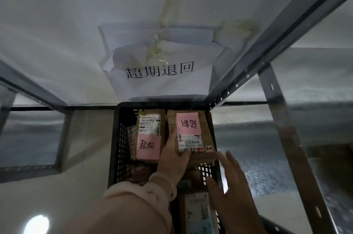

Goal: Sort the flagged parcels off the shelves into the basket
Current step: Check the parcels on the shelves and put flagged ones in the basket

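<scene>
A black plastic basket [116,138] stands on the floor against the wall. Inside it, on the right, lies a brown cardboard parcel [208,134] with a pink handwritten flag and a white shipping label. My left hand [174,159] grips this parcel's left edge, thumb on top. Beside it on the left lies a second brown parcel [150,132] with its own pink flag. My right hand [234,186] hovers with fingers spread over the basket's right rim, holding nothing. More packages [197,212] fill the near end of the basket.
A white paper sign [162,75] with printed characters is taped to the wall above the basket. Grey metal shelf uprights [282,119] stand to the right, another shelf frame [61,138] to the left. Pale floor lies left of the basket.
</scene>
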Available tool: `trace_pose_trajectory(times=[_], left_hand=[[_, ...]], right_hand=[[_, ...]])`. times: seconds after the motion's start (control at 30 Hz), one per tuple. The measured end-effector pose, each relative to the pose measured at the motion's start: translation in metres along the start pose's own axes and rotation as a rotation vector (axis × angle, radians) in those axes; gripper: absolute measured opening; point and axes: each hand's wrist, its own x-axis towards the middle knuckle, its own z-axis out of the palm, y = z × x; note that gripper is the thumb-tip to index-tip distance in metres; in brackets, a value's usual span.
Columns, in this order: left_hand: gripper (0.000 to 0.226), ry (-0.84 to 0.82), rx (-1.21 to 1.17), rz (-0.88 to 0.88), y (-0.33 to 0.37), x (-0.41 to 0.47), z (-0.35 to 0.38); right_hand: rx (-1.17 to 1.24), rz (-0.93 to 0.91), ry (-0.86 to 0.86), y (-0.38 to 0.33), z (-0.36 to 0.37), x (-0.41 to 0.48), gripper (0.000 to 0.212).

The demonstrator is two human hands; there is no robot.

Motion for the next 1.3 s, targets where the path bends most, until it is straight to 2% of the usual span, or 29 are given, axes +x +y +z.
trace_pose_trajectory(times=[0.1,0.27,0.33,0.53,0.63,0.73,0.87,1.0,1.17,1.3], left_hand=[[0.067,-0.084,0.008,-0.008,-0.021,0.014,0.008],[0.075,-0.095,0.046,-0.188,-0.040,0.040,0.023],[0.077,-0.151,0.124,-0.229,-0.042,0.044,0.023],[0.071,-0.244,0.382,-0.192,-0.028,0.024,0.005],[0.065,-0.241,0.405,-0.081,-0.007,-0.007,-0.012],[0.067,-0.183,0.589,0.078,0.021,-0.052,-0.028],[0.066,-0.026,0.838,0.386,0.056,-0.121,-0.044],[0.065,0.089,0.923,0.539,0.085,-0.197,-0.044],[0.063,0.210,0.963,0.679,0.119,-0.301,-0.003],[0.064,0.162,0.870,0.775,0.151,-0.367,0.063]], right_hand=[[0.000,-0.017,-0.003,0.009,0.010,0.005,0.067],[0.026,-0.050,-0.004,0.023,0.021,0.004,0.066],[-0.001,-0.047,-0.042,0.028,0.021,0.002,0.065],[-0.071,-0.058,-0.050,0.032,0.009,-0.015,0.066],[-0.149,-0.105,-0.044,0.029,-0.002,-0.031,0.065],[-0.256,-0.209,-0.006,0.026,-0.014,-0.053,0.067],[-0.349,-0.358,0.049,0.021,-0.036,-0.091,0.070],[-0.352,-0.505,0.038,0.017,-0.069,-0.138,0.075],[-0.280,-0.614,0.062,0.048,-0.121,-0.216,0.073],[-0.252,-0.619,0.161,0.104,-0.179,-0.277,0.070]])
